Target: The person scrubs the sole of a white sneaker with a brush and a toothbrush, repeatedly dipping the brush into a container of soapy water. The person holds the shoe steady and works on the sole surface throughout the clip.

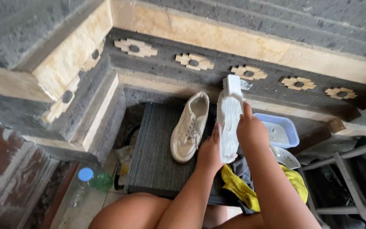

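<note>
Left hand [210, 150] and right hand [250, 131] both clamp the upturned white shoe [228, 123], just right of its mate [189, 127] on the ribbed mat [153, 157]. Risk: wet sole slips, drops toward the blue basin [291, 127] right of the mat.

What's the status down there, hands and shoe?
Left hand grips white shoe, sole up. Right hand presses white brush to sole. Second shoe on mat, apart; nothing blocking.

Pale blue rectangular plastic basin [285, 129] right of dark ribbed mat [153, 157]. Clear plastic bottle with blue cap [85, 183] on tiled floor [92, 208]. Grey metal frame [352, 178] at right.
</note>
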